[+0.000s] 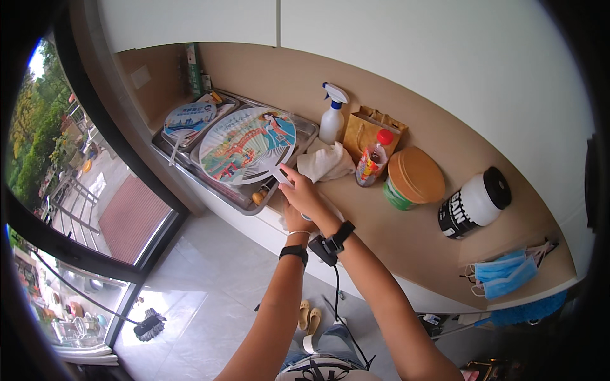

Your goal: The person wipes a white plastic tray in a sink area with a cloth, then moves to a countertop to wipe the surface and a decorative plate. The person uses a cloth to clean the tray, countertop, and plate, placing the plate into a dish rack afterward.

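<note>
My right hand [302, 191] grips the white handle of a large printed hand fan [248, 143], its face turned up over a metal tray [255, 211]. My left hand [296, 220] is lower, partly behind my right hand and wrist; a white cloth shows near it, and whether the hand holds it I cannot tell. A smaller blue hand fan [189, 118] lies at the tray's left part, its handle over the rim. Small round brown items [259, 197] sit in the tray near the big fan's handle.
Behind and right on the shelf stand a spray bottle [332, 119], crumpled cloth [326, 163], gold paper bag [364, 131], red-capped plastic bottle [372, 162], lidded tub [414, 176], black-and-white jar [474, 205] and blue face masks [506, 275]. A glass door frame [162, 238] is at left.
</note>
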{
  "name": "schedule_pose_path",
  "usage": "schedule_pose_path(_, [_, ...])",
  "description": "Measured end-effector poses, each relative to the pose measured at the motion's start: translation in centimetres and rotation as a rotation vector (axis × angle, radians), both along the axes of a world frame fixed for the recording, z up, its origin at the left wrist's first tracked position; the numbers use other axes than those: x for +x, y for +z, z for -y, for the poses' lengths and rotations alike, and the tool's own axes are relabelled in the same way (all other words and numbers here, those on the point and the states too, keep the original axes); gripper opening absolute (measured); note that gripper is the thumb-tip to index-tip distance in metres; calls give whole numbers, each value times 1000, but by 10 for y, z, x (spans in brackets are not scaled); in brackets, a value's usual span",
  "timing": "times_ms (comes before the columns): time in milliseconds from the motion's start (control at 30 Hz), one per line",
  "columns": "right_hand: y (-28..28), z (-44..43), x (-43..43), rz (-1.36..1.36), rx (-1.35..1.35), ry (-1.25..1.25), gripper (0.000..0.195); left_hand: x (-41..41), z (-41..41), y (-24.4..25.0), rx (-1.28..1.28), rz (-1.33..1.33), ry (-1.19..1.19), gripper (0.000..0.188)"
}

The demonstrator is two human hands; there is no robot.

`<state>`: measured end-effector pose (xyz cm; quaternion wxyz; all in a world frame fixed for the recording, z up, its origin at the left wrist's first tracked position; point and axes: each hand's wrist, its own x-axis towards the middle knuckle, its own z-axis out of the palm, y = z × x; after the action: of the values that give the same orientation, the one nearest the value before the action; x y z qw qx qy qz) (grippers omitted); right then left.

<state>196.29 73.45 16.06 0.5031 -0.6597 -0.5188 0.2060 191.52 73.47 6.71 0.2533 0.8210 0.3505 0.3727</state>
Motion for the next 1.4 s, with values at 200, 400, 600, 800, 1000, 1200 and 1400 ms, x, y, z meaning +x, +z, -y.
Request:
schedule_pose_path(200, [-28, -70, -7, 117, 10, 49, 48, -9, -16, -11, 315, -54, 49, 41])
schedule_pose_path(400, [-32, -69, -1, 520, 141, -69, 41, -1, -8, -9, -335, 208, 78, 42])
schedule_pose_path(600, [70, 58, -54, -621, 172, 691, 19, 4, 3, 6, 218, -230, 81, 48])
schedule_pose_path(800, [179, 240, -100, -1247, 302, 1533, 33, 8, -4, 5, 211, -306, 42, 49])
schedule_pose_path(1000, [150, 301, -99, -1276, 513, 1586, 29, 5, -5, -11, 324, -489, 145, 49])
schedule_pose_path(1200, [177, 358, -91, -1453, 537, 1386, 29, 56, 100, -15, 430, -581, -111, 54])
schedule_pose_path(1400, [153, 384, -77, -1272, 516, 1508, 33, 105, 222, -5, 448, -441, -359, 56])
